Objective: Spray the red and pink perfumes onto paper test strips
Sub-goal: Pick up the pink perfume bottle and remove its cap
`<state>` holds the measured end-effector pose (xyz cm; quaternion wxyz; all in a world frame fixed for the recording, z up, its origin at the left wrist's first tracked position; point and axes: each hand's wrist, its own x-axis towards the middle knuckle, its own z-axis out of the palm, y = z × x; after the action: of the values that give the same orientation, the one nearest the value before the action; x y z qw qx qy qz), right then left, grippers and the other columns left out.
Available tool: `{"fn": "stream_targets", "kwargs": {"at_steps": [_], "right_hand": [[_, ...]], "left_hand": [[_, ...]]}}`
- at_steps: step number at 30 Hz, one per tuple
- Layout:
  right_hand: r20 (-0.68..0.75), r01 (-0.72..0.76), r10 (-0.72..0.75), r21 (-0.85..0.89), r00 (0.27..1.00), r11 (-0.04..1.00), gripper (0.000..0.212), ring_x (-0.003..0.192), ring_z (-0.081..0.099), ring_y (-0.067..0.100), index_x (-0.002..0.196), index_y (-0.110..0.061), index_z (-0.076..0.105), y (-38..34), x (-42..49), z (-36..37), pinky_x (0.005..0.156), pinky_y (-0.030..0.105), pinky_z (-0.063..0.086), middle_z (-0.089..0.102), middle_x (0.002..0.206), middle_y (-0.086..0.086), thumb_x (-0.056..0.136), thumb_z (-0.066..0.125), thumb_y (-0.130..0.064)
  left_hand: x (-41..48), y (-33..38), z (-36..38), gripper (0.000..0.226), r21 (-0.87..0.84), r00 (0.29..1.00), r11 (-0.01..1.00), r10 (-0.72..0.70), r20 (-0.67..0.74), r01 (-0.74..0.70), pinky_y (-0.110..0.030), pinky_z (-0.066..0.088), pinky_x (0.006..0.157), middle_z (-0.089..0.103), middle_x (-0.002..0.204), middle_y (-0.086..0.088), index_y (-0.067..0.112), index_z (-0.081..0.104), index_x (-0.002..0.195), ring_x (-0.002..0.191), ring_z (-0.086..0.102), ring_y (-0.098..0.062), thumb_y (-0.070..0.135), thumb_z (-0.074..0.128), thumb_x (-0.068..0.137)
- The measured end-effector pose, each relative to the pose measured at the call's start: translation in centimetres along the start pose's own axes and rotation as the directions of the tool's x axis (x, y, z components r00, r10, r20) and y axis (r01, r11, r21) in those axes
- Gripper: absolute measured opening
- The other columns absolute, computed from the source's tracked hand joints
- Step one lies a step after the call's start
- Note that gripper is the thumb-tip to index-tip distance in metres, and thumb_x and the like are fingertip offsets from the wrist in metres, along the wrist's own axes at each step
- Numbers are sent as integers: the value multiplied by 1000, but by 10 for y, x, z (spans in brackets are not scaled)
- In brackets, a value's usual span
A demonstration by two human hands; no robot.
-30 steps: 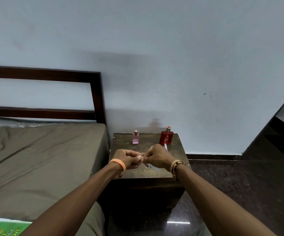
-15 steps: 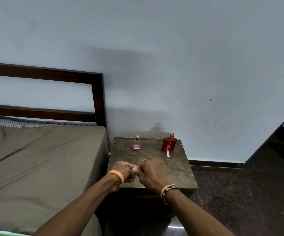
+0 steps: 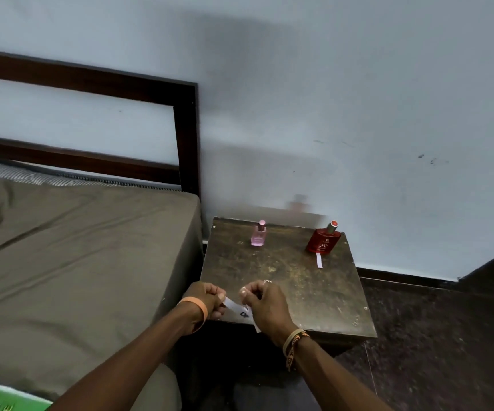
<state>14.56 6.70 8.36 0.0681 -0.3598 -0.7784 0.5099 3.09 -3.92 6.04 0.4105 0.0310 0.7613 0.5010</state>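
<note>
A small pink perfume bottle stands at the back of a dark wooden bedside table. A red perfume bottle stands at the back right, with a white paper strip lying just in front of it. Over the table's front left corner, my left hand and my right hand pinch the two ends of a white piece of paper with a dark mark on it. Part of the paper is hidden behind my right hand.
A bed with a brown sheet and a dark wooden headboard stands left of the table. A green book lies at the bottom left. The pale wall is right behind the table. Dark floor lies to the right.
My hands have drawn apart, and a white piece of paper now shows stretched between them. The view has shifted closer to the table.
</note>
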Motion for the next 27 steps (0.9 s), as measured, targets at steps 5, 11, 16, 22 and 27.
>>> {"fn": "stream_targets", "kwargs": {"at_steps": [5, 11, 16, 22, 27], "right_hand": [[83, -144, 139, 62, 987, 988, 21, 67, 60, 11, 74, -16, 65, 11, 32, 24, 65, 31, 51, 67, 71, 1, 94, 62, -21], [66, -316, 311, 309, 948, 897, 20, 62, 65, 17, 82, -4, 71, 20, 61, 49, 63, 30, 56, 71, 69, 8, 95, 62, -16], [108, -420, 416, 430, 903, 799, 17, 64, 62, 19, 85, -6, 70, 26, 79, 58, 67, 35, 57, 72, 80, 15, 97, 60, -13], [119, -464, 481, 533, 869, 707, 12, 75, 65, 26, 94, -5, 70, 32, 82, 42, 68, 38, 56, 70, 83, 15, 95, 63, -15], [92, -388, 414, 575, 906, 721, 12, 78, 72, 35, 98, 1, 71, 24, 61, 16, 73, 46, 61, 74, 88, 21, 88, 70, -4]], "left_hand": [[40, 6, -12, 15, 295, 984, 942, 178, -27, -162, -19, 49, 45, 66, 66, -5, 14, 69, 77, 52, 59, -13, 6, 62, 87], [81, 12, -17, 12, 564, 952, 777, 300, 57, -279, -30, 55, 82, 74, 89, -4, 18, 75, 89, 82, 69, -21, 11, 66, 83], [109, -1, -13, 15, 642, 944, 708, 322, 78, -294, -26, 51, 88, 74, 97, -1, 23, 75, 92, 93, 67, -18, 18, 72, 78], [97, -3, -9, 17, 638, 869, 676, 494, -22, -368, -30, 51, 82, 68, 93, -1, 17, 72, 98, 84, 64, -17, 24, 66, 83], [48, 14, 18, 5, 122, 940, 932, 338, 47, -341, -29, 56, 63, 68, 73, -3, 14, 71, 84, 62, 61, -13, 18, 68, 85]]}}
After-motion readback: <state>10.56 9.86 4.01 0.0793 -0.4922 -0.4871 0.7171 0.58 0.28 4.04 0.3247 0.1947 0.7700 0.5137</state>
